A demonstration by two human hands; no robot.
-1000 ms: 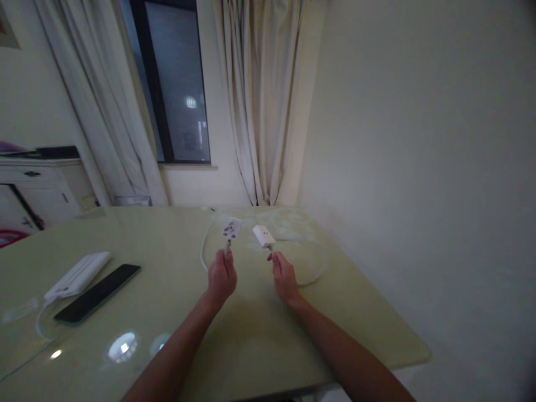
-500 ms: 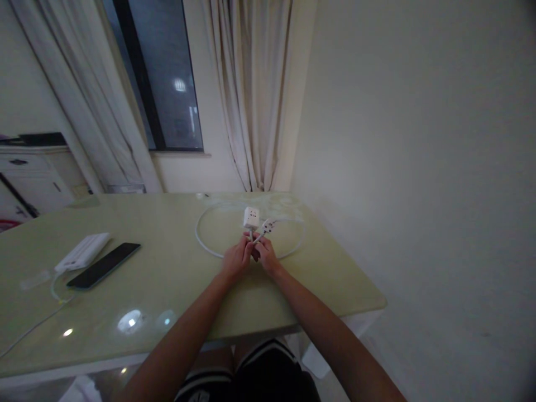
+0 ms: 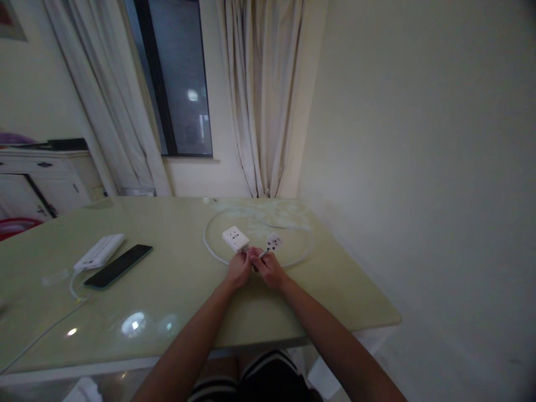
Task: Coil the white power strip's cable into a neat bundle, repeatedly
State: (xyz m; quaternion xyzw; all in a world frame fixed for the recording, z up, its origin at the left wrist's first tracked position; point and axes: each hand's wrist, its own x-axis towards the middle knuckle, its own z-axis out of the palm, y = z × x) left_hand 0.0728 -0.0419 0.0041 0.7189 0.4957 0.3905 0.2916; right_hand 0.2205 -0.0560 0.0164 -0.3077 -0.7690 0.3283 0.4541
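Observation:
A white extension cord lies in a wide loop on the table, its cable (image 3: pixel 205 237) curving out on both sides of my hands. My left hand (image 3: pixel 238 271) is closed around the cable just below the white socket block (image 3: pixel 235 239), which tilts to the left with its holes facing up. My right hand (image 3: pixel 270 269) is closed on the cable a little below the plug (image 3: pixel 273 242), whose end points up and right. Both hands meet close together, fingertips touching or nearly so. The fingers hide the part of the cable between them.
On the left of the pale green table (image 3: pixel 176 301) lie a black phone (image 3: pixel 119 266) and a white power bank (image 3: pixel 100 251) with a thin cable. A wall (image 3: pixel 419 195) borders the right side; curtains (image 3: pixel 268 100) and a window stand behind. A white cabinet (image 3: pixel 54 178) is at far left.
The socket block has tipped over to the left, away from the plug. The plug has turned slightly outward to the right. Both hands stay together on the cord.

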